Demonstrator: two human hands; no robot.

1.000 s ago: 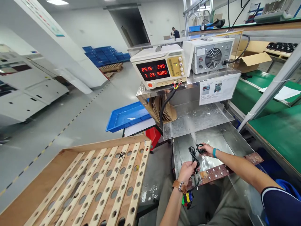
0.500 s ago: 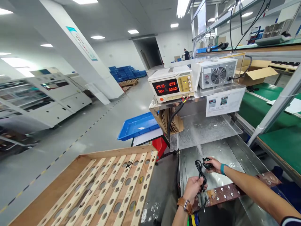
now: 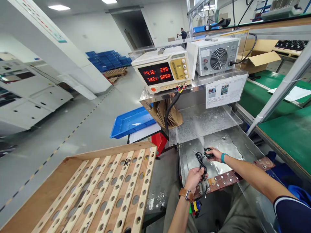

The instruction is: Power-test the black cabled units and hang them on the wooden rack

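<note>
Over a shallow metal basin (image 3: pixel 218 137), both my hands work on a bundled black cable (image 3: pixel 201 159). My left hand (image 3: pixel 195 178), with a brown watch strap, is closed around the lower part of the bundle. My right hand (image 3: pixel 215 154), with a teal wristband, grips a round black piece (image 3: pixel 208 152) at the cable's far end; its exact kind is hard to make out. What looks like mist rises just beyond it. A reddish-brown strip with metal studs (image 3: pixel 223 181) crosses the basin's near side, beneath my wrists.
A clear plastic sheet (image 3: pixel 194 124) tilts behind the basin. Above it, a power supply (image 3: pixel 161 69) with red digits and a fan-backed unit (image 3: pixel 217 55) stand on a metal shelf. A slatted wooden rack (image 3: pixel 113 181) lies left, a blue tray (image 3: pixel 131 123) behind it. A person (image 3: pixel 182 34) stands far back.
The view has shifted, so the surroundings sit further left and higher, and my legs now show. Both hands keep their holds on the cable and its round end.
</note>
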